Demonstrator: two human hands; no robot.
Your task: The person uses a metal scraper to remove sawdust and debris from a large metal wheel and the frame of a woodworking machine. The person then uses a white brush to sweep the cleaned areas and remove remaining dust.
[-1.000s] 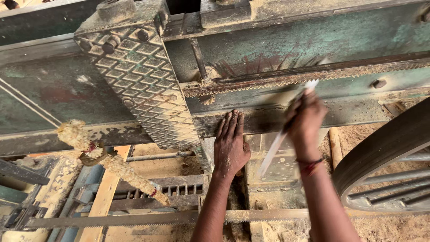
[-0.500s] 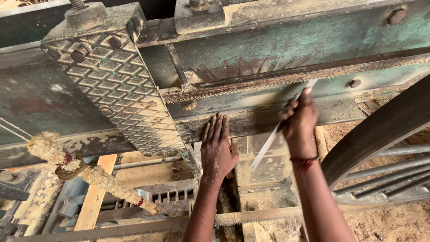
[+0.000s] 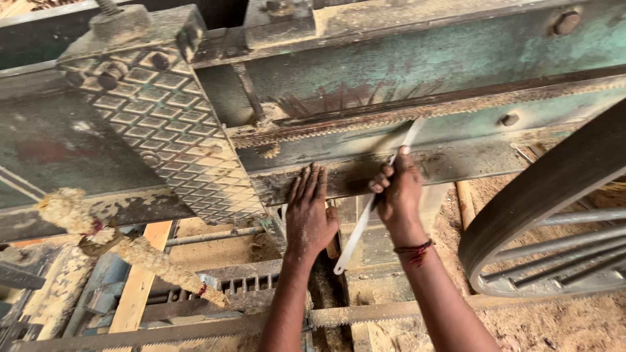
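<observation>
Right hand [image 3: 399, 195] grips a pale flat file [image 3: 365, 225], tip angled up onto the toothed saw band [image 3: 404, 117] just above, likely for reach. Left hand [image 3: 310, 218], beside it, lies flat and empty on the green steel beam [image 3: 456, 163], bracing.

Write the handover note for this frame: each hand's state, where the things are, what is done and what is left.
Left hand: empty, palm flat on the worn metal beam, fingers spread.
Right hand: closed around a thin pale file, its upper end reaching the toothed saw blade that runs along the beam, its lower end hanging below the hand.
Nearby: checkered metal plate to the left, large wheel to the right, a second toothed blade low in view, sawdust all around.
Done: file set at the teeth.
Left: cannot tell which teeth have been worked; check along the blade.
</observation>
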